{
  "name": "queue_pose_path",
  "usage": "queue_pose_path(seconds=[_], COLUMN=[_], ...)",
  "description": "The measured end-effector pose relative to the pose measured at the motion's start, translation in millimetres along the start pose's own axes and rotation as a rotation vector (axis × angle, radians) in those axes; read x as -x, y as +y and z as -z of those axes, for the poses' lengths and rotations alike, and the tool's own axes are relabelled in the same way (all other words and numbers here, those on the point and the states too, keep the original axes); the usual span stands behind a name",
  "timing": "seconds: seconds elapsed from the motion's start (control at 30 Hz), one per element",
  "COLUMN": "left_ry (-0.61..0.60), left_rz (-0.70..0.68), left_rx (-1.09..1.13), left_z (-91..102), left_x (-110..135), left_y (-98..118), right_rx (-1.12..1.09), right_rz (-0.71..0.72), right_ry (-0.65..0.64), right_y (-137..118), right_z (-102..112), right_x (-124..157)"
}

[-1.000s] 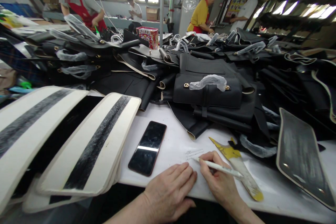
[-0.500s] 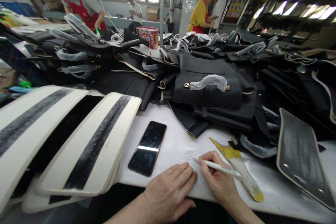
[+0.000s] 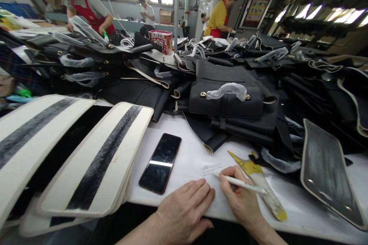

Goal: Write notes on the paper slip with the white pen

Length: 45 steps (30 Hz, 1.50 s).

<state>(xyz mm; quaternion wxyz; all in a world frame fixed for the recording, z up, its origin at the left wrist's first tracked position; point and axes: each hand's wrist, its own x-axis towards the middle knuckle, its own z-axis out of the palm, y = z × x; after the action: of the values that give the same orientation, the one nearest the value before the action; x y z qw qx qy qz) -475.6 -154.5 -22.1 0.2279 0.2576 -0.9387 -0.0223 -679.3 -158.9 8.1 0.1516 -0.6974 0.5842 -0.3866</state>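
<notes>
My right hand (image 3: 240, 195) grips a white pen (image 3: 244, 184), its tip down on the white table surface (image 3: 186, 153) beside a few lines of small handwriting (image 3: 211, 169). Flat on the table's front edge rests my left hand (image 3: 186, 208), fingers stretched out and holding nothing, just left of the writing. A dark smartphone (image 3: 161, 162) lies to the left of that hand. Right of the pen is a yellow and grey blade-like tool (image 3: 267, 187), partly behind my right hand.
Stacked white panels with black stripes (image 3: 112, 157) fill the left. Black leather bags (image 3: 227, 101) with plastic-wrapped handles are heaped behind the writing. A dark grey panel (image 3: 327, 172) leans at right. Beyond stand a red box (image 3: 162, 41) and several people, one in a yellow shirt (image 3: 217, 17).
The pen and my right hand have barely shifted; my left hand stays put. In the background, the person in yellow and the one beside them have changed position.
</notes>
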Motion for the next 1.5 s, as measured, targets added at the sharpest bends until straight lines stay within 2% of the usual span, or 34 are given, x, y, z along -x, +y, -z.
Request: queue_pose_path(seconds=[0.3, 0.53, 0.7, 1.23, 1.5], left_ry=[0.034, -0.012, 0.029, 0.011, 0.041], left_rz=[-0.017, -0.003, -0.02, -0.015, -0.022], left_rx=[-0.01, 0.014, -0.015, -0.005, -0.027], left_z=[1.0, 2.7, 0.8, 0.4, 0.0], left_x=[-1.1, -1.3, -0.1, -0.3, -0.9], left_y=[-0.5, 0.0, -0.5, -0.1, -0.2], right_rx=[-0.025, -0.031, -0.036, -0.024, -0.024], right_rz=[-0.007, -0.012, -0.008, -0.014, -0.016], right_ry=[-0.028, -0.062, -0.053, -0.049, -0.032], right_y=[-0.7, 0.6, 3.7, 0.5, 3.5], right_z=[-0.7, -1.1, -1.2, -1.0, -1.2], right_x=[0.6, -0.4, 0.4, 0.6, 1.4])
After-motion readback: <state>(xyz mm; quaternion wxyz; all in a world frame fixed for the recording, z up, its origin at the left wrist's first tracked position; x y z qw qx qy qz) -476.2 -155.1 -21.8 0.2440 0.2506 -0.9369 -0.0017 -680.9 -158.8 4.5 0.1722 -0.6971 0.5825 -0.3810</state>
